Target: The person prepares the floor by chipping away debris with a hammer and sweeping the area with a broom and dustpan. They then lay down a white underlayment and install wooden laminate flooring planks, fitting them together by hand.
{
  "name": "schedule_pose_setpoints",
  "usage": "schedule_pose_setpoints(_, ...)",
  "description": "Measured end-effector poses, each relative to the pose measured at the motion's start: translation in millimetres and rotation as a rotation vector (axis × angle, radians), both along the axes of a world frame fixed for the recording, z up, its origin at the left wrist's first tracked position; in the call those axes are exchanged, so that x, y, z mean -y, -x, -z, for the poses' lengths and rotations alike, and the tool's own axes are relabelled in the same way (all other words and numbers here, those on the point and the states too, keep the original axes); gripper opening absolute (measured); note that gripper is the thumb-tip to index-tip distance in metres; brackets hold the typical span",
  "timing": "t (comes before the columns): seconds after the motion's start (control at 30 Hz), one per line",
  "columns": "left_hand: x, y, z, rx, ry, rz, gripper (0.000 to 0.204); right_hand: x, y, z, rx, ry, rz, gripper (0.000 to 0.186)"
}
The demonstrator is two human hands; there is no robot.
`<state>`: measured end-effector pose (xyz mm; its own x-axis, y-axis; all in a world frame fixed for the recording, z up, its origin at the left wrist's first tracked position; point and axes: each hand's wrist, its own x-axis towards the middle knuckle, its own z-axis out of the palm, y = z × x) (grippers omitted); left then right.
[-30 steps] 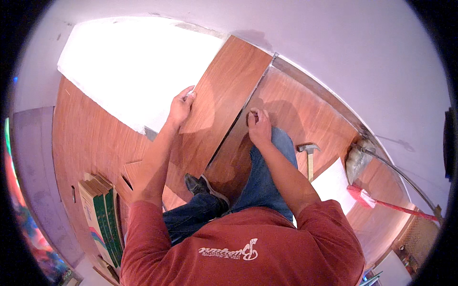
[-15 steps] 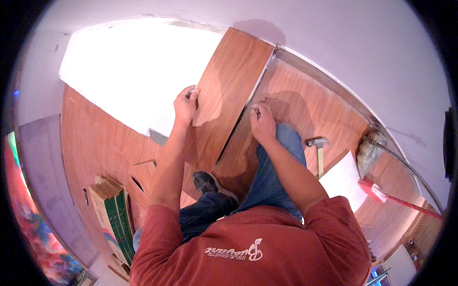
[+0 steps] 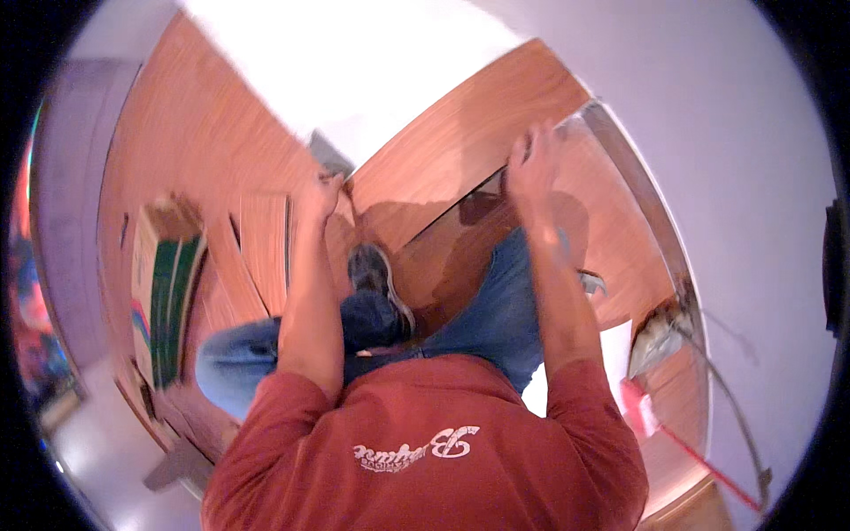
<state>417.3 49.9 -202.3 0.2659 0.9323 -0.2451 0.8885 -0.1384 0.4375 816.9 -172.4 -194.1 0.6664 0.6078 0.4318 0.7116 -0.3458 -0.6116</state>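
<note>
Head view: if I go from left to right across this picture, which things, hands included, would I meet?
Green-sided stack → left hand → dark shoe → right hand → hammer → red pole

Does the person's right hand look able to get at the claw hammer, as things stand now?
Probably yes. The claw hammer shows just beside the right forearm, which hides its handle from view. The right hand would likely need to draw back first.

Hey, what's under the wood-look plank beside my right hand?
Along the plank, a dark gap shows on one side and a white surface borders the other. What's beneath is covered; I can't tell whether the white continues under.
</note>
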Motion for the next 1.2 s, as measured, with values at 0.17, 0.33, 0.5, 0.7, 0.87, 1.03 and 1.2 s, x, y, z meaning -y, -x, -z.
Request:
schedule_pose_setpoints(0.17, 43.9, -6.5, -22.1, 0.212, 0.366, -0.277, 0.040, -86.4, -75.8, -36.5, 0.177, 0.445, -0.098, 0.058)
schedule_pose_setpoints(0.33, 72.3, -16.6, -0.9, 0.579, 0.434, -0.415, 0.029, -99.2, -104.7, -6.1, 0.189, 0.719, -0.102, 0.070)
schedule_pose_setpoints(0.5, 81.3, -11.5, 19.1, 0.512, 0.524, -0.417, 0.053, -93.9, -97.9, 3.3, 0.193, 0.691, -0.082, 0.069)
schedule_pose_setpoints(0.7, 124.8, -43.1, 36.4, 0.660, 0.383, -0.762, 0.080, -88.7, -98.4, -1.9, 0.185, 0.595, -0.076, 0.068)
schedule_pose_setpoints(0.87, 126.7, -46.5, 51.8, 0.937, 0.423, -0.753, 0.093, -90.2, -93.0, -12.7, 0.159, 0.604, -0.086, 0.068)
schedule_pose_setpoints(1.03, 131.2, -67.0, 42.0, 0.963, 0.483, -0.838, 0.089, -86.6, -104.2, -10.5, 0.121, 0.649, -0.084, 0.068)
schedule_pose_setpoints(1.2, 133.3, -31.4, 87.1, 0.924, 0.445, -0.839, 0.081, -108.3, -91.9, -2.6, 0.177, 0.664, -0.139, 0.069)
